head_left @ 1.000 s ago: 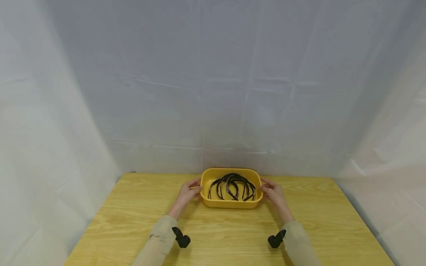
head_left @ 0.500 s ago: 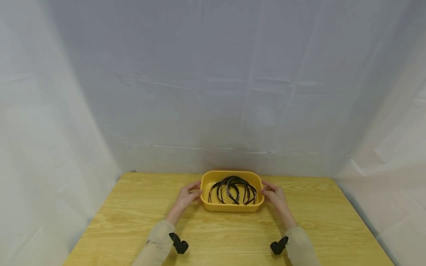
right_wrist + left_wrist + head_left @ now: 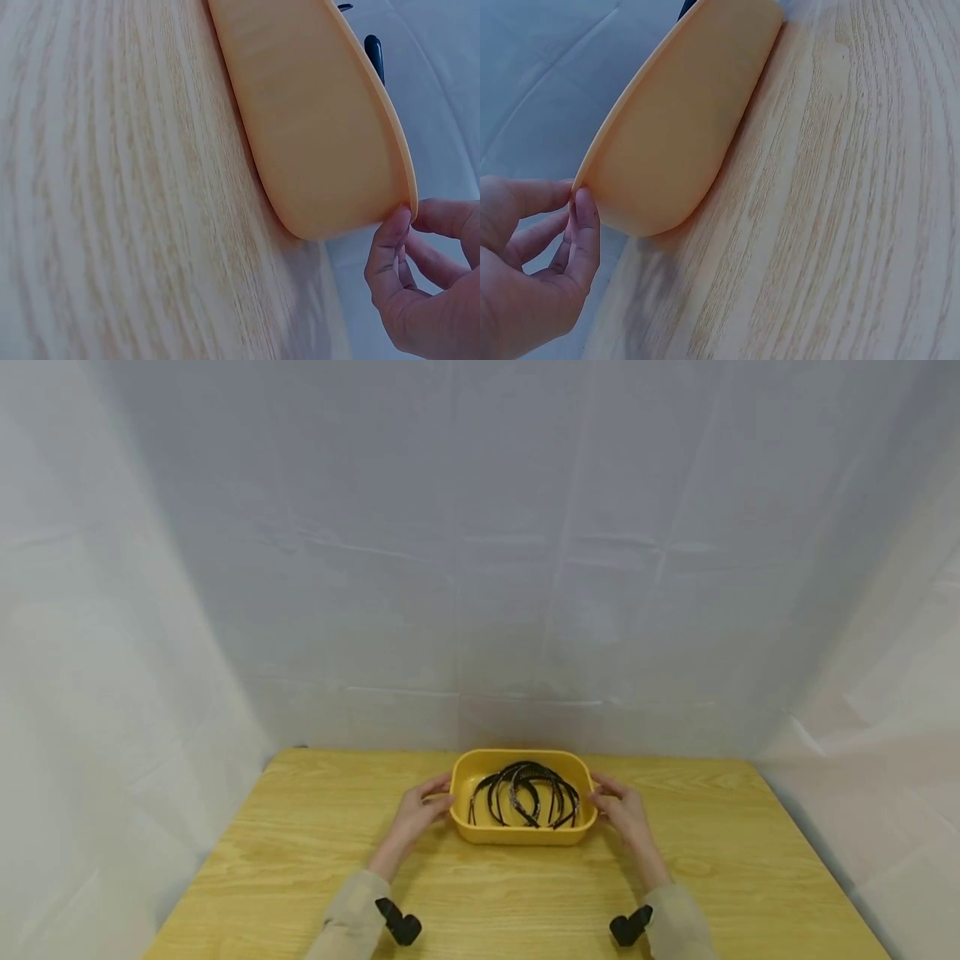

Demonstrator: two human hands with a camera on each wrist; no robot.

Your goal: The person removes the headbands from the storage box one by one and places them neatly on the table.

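Head view, near to far: wooden table (image 3: 300,877); left hand (image 3: 417,814) and right hand (image 3: 624,814), each pinching an end rim of the yellow tray (image 3: 517,837) with thumb and fingers curled; tray resting at the table's far centre, holding black headbands (image 3: 525,792); white curtain (image 3: 480,552) behind.

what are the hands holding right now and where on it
Both hold the yellow tray of black headbands by its short ends: the left hand pinches the left rim, the right hand the right rim, thumbs against the edge in both wrist views.
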